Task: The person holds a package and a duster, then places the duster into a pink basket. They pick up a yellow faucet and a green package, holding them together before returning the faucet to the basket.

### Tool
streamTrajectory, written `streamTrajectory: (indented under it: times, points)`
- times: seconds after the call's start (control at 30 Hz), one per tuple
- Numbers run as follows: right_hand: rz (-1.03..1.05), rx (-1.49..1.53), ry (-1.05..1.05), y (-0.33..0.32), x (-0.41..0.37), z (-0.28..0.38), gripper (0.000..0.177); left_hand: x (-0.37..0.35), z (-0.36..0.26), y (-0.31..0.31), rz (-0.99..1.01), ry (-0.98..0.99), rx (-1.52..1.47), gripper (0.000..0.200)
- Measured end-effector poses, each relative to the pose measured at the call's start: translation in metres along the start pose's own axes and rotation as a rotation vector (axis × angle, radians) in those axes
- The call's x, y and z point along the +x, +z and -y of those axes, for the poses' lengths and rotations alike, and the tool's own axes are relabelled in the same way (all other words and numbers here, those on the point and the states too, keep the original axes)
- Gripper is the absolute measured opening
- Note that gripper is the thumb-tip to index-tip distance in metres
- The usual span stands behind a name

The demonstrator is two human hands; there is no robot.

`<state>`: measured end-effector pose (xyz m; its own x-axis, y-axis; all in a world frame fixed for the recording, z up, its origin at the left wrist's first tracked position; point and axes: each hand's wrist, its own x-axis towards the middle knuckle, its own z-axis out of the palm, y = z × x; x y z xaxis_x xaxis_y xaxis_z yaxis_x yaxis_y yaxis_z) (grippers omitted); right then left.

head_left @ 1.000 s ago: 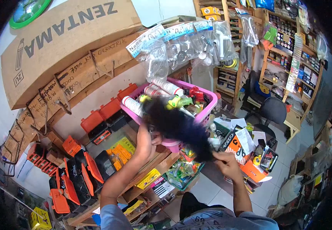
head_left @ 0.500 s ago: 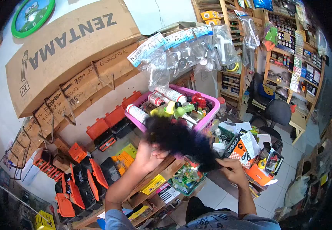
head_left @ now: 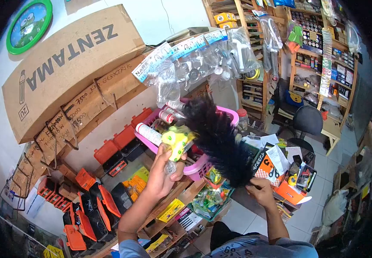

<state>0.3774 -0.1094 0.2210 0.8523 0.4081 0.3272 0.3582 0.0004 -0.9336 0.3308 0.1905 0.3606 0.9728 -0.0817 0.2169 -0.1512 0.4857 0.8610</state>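
Note:
A yellow item with green spots [head_left: 178, 141], partly in clear wrapping, is upright in my left hand [head_left: 163, 176], whose fingers are wrapped round its lower part. My right hand [head_left: 261, 192] is closed round the lower end of a fluffy black duster [head_left: 220, 142]. The duster slants up and to the left, its top beside the yellow item and in front of the pink basket [head_left: 199, 168]. White bottles [head_left: 149, 133] lie in the basket, whose middle the duster hides.
Orange and black toolboxes [head_left: 104, 198] stand at the lower left. Plastic-wrapped fittings [head_left: 194, 64] hang above the basket. A green basket [head_left: 212, 202] of small packets sits below it. An orange box [head_left: 290, 192] and papers are at the right, near a black chair [head_left: 308, 120].
The duster has swung up and is more upright. The yellow item in my left hand now shows clearly, where the blurred duster was in front before. The view has shifted slightly.

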Motion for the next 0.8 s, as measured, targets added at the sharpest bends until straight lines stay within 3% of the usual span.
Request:
streamTrajectory:
  times: [0.03,0.1,0.13,0.2,0.27,0.37,0.7,0.8]
  points:
    - [-0.011,0.007,-0.032,0.005,0.000,0.003,0.011,-0.001,0.001,-0.002,-0.005,0.001,-0.014,0.031]
    - [-0.024,0.014,-0.064,0.006,-0.001,0.004,0.016,-0.004,0.001,0.003,-0.081,0.023,0.020,0.033]
    - [-0.040,0.044,-0.015,0.005,-0.003,0.002,0.006,-0.003,0.001,0.001,-0.079,0.023,0.022,0.033]
    - [-0.057,0.078,0.038,0.003,-0.007,-0.007,0.012,-0.001,0.002,-0.003,0.007,0.042,0.019,0.036]
    - [0.053,-0.026,-0.065,-0.002,-0.008,-0.020,0.011,-0.004,0.002,-0.001,0.013,0.031,0.013,0.036]
    - [0.029,0.028,-0.016,0.001,-0.010,-0.022,0.017,-0.006,0.003,-0.003,-0.006,-0.059,-0.166,0.035]
    - [-0.006,0.180,0.124,-0.012,-0.024,-0.023,0.017,-0.006,0.003,0.005,0.030,-0.028,0.080,0.041]
    - [-0.100,0.401,0.142,-0.013,-0.029,-0.031,0.017,-0.010,0.005,0.006,0.008,-0.002,0.117,0.051]
